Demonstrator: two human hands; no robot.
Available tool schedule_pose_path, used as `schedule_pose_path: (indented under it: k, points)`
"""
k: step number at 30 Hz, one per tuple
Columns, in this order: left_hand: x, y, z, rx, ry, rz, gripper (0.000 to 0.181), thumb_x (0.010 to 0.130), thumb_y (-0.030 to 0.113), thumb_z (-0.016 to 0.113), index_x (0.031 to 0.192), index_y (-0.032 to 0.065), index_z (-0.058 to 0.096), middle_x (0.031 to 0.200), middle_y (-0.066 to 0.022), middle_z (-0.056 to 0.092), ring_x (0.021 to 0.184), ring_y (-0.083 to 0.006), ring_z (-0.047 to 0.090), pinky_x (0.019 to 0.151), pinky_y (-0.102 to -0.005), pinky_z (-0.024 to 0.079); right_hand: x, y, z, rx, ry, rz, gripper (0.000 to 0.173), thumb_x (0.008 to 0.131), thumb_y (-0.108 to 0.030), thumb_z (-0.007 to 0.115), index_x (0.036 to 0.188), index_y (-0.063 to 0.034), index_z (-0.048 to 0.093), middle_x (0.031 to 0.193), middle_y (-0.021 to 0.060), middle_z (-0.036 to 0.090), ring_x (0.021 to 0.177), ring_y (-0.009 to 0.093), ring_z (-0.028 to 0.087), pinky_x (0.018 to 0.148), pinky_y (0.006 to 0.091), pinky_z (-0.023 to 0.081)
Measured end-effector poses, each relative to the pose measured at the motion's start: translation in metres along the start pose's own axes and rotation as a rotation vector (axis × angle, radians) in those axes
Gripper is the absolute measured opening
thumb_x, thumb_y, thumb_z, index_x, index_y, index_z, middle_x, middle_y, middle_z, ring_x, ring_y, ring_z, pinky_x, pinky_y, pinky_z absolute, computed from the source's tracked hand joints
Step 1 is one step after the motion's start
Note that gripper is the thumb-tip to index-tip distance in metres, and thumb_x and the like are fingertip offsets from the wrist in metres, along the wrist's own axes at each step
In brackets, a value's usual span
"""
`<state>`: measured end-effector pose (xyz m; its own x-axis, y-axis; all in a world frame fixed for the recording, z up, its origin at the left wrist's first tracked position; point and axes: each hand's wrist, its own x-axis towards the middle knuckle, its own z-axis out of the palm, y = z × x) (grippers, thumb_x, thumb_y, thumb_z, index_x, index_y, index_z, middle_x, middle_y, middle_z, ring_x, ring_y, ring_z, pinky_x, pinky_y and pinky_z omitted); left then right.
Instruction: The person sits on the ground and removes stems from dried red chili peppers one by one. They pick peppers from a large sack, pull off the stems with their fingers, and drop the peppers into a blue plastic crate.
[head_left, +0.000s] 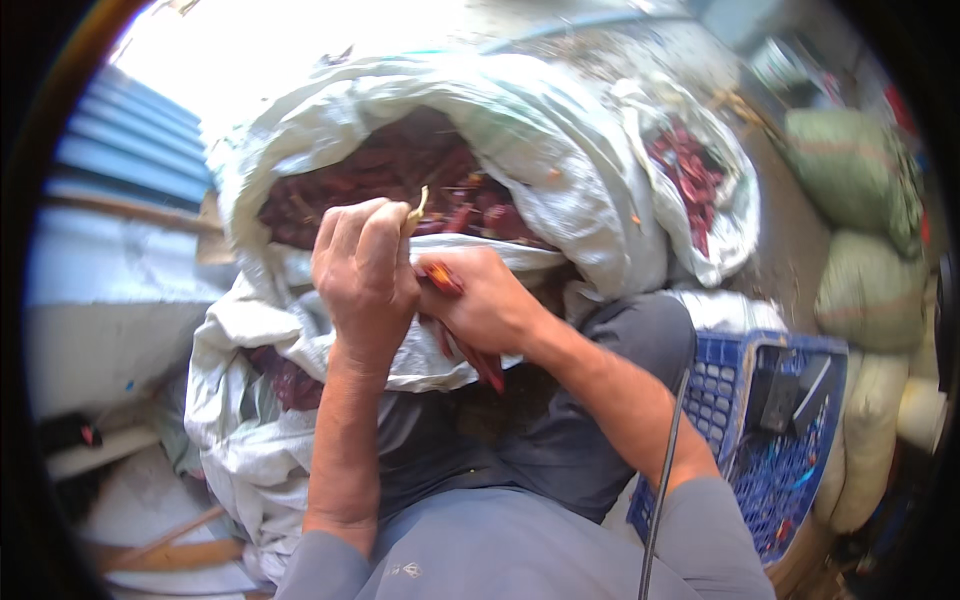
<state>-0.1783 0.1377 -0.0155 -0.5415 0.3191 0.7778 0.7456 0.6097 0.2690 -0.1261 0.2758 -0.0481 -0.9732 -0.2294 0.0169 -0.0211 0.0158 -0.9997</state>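
Close together, both hands are held over the near rim of a large white woven sack (570, 165). Pinched in my left hand (364, 270) is a pale, curved chili stem (420, 210). My right hand (480, 296) is closed around several dried red chilies (486, 366), whose tips hang below the fist. One chili's broken end (444, 277) shows orange at the top of that hand. Behind the hands, dark red dried chilies (405, 161) fill the sack's mouth. The fingertips of my left hand are partly hidden.
A second white sack (217, 375) with chilies stands at the left knee. To the right are a smaller sack of chilies (690, 180), a blue plastic crate (750, 345) holding a black object, and stuffed green sacks (847, 165). A dark cable (667, 480) runs past my right arm.
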Motion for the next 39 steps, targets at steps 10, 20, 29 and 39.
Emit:
schedule_pose_path:
  k: [10,20,29,39]
  points:
    - [-0.08,0.015,-0.117,-0.378,-0.16,-0.736,0.01,0.086,0.002,0.075,0.087,0.0002,0.064,0.076,-0.013,0.063,0.068,-0.0262,0.064,0.063,-0.0359,0.049,-0.052,-0.082,0.076,0.295,0.155,-0.084,0.01,0.1,-0.01,0.065,0.1,-0.0011,0.062,0.081,0.0069,0.064,0.061,0.012,0.064,0.052,0.0269,0.051]
    - [-0.174,0.081,-0.157,-0.605,-0.683,-0.458,0.031,0.082,0.004,0.066,0.113,0.0031,0.064,0.102,-0.0182,0.066,0.097,-0.0396,0.065,0.083,-0.0478,0.053,0.023,-0.065,0.217,-0.282,-0.157,-0.323,0.083,0.082,-0.031,0.085,0.145,0.0027,0.041,0.136,0.0345,0.051,0.125,0.045,0.056,0.106,0.0484,0.048]
    - [-0.167,0.011,-0.236,-0.633,-0.445,-0.974,0.009,0.083,0.002,0.075,0.09,0.0014,0.071,0.08,-0.0126,0.067,0.072,-0.0285,0.066,0.065,-0.0349,0.052,0.029,-0.054,0.146,-0.471,0.049,-0.166,0.026,0.093,-0.012,0.074,0.114,0.0031,0.069,0.103,0.0159,0.074,0.095,0.021,0.074,0.085,0.0339,0.057]
    - [-0.094,0.01,-0.128,-0.659,-0.51,-0.331,0.026,0.082,0.014,0.079,0.1,0.0028,0.065,0.089,-0.0142,0.066,0.083,-0.034,0.066,0.074,-0.0431,0.054,0.076,0.007,0.058,-1.079,-0.196,0.147,0.034,0.096,-0.034,0.065,0.116,-0.0078,0.071,0.115,0.0197,0.07,0.104,0.04,0.067,0.089,0.0489,0.053]
